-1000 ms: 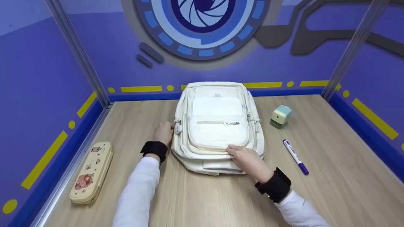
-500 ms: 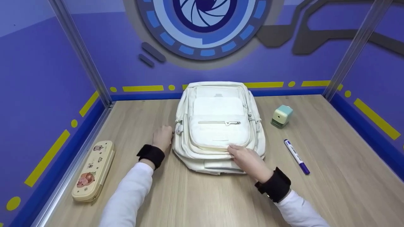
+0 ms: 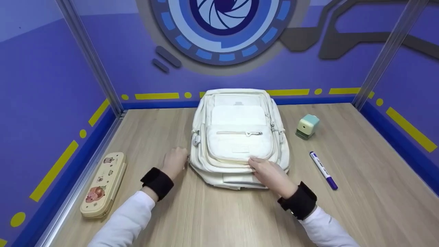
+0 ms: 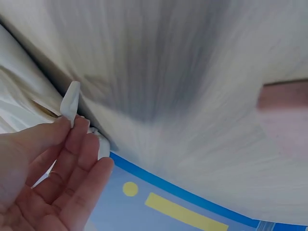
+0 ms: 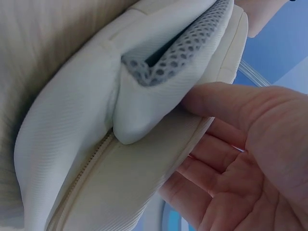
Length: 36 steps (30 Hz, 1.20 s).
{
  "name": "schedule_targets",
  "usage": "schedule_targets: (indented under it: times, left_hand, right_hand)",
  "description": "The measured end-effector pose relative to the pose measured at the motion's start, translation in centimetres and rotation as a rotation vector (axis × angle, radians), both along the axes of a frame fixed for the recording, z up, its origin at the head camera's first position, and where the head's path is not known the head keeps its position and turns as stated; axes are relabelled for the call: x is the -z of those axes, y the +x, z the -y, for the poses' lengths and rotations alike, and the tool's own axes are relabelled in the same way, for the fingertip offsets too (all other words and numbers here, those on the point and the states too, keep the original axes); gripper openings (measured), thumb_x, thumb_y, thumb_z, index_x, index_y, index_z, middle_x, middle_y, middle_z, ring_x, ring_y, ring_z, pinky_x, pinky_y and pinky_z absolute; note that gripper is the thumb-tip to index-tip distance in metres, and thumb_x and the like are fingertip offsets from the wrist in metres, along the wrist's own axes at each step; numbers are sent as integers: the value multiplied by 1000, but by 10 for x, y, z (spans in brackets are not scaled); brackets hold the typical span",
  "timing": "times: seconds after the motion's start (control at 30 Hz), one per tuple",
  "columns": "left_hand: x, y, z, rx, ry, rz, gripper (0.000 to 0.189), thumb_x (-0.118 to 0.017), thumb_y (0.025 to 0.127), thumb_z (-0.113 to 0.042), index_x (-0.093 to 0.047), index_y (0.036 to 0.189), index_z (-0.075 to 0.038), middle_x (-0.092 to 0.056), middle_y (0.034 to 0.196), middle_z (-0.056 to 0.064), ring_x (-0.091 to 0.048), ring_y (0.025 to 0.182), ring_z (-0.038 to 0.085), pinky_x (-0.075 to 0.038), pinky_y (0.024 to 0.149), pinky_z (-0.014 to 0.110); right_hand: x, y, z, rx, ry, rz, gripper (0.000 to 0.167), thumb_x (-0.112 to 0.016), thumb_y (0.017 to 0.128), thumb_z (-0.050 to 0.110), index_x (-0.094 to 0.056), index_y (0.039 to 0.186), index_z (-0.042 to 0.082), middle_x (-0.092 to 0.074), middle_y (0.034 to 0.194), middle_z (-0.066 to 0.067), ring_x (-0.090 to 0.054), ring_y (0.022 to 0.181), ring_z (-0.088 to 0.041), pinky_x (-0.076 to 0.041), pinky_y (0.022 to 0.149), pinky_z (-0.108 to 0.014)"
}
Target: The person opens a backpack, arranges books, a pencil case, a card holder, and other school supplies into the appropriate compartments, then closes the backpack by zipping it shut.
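A white backpack (image 3: 238, 116) lies on the wooden table, its front pocket with a short zip facing up. My left hand (image 3: 175, 161) is at the bag's left side, near its lower corner. In the left wrist view, its thumb and forefinger pinch a white zipper pull (image 4: 70, 102). My right hand (image 3: 272, 175) grips the bag's near edge. The right wrist view has the thumb on the cream fabric, the other fingers behind that edge, and an open pocket with grey mesh lining (image 5: 180, 57) close by. A zip (image 5: 86, 168) runs below this pocket.
A cream pencil case (image 3: 104, 185) with cartoon prints lies at the left. To the bag's right stands a green and cream pencil sharpener (image 3: 307, 126), with a purple-capped marker (image 3: 323, 170) nearer. Blue-purple walls (image 3: 192, 79) enclose the table's back and sides.
My left hand has slid along the bag's left side toward its near corner, the forearm swinging outward to the left. My right hand keeps its grip at the near edge.
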State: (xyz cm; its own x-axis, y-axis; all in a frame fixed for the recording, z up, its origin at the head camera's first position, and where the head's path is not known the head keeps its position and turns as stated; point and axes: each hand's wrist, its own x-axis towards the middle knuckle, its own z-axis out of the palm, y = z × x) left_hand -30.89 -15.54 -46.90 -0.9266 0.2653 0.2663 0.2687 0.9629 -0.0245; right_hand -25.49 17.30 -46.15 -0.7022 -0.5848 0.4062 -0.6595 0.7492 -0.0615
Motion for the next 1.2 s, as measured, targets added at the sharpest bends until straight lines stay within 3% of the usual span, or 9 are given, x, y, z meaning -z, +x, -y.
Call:
schedule_targets:
  times: [0.2,0.4,0.57,0.87,1.03,1.2]
  left_hand:
    - [-6,16,-1,-14,51,51,9,-77,84,-2,-72,76,0,-75,77,15,-73,67,29,-59,54,40]
    - [-6,31,-3,14,36,-14,13,-77,81,3,-70,71,-1,-73,69,12,-70,61,24,-56,49,37]
    - [-3,36,-5,44,36,-54,16,-76,78,3,-70,65,-4,-70,65,9,-66,56,21,-54,50,37]
    - [0,42,-3,89,156,16,20,-75,75,5,-67,63,-9,-69,66,6,-62,58,19,-53,52,36]
    - [0,50,-6,123,197,37,22,-77,86,-6,-66,67,-11,-69,65,3,-64,60,20,-52,52,38]
    - [0,58,-16,125,199,37,21,-78,87,-10,-67,69,-9,-68,65,5,-62,58,20,-51,51,40]
  right_hand:
    - [-1,-1,0,2,-2,48,21,-72,81,-5,-62,98,2,-75,117,-20,-73,85,-34,-62,64,-41]
    - [-2,-2,0,-16,-10,46,20,-73,82,-3,-62,98,1,-75,116,-21,-74,91,-35,-63,69,-42]
    - [-1,-2,0,-26,-26,43,18,-74,83,-2,-62,96,1,-75,113,-21,-74,93,-35,-63,72,-42]
    - [1,1,0,-12,-31,22,16,-74,86,3,-60,93,3,-75,109,-17,-74,89,-33,-62,69,-42]
    - [0,2,1,-8,-28,21,16,-75,87,4,-61,94,3,-75,112,-19,-74,96,-34,-63,72,-43]
    - [0,1,1,-17,-27,23,15,-75,88,5,-61,92,3,-75,111,-20,-74,100,-34,-63,78,-43]
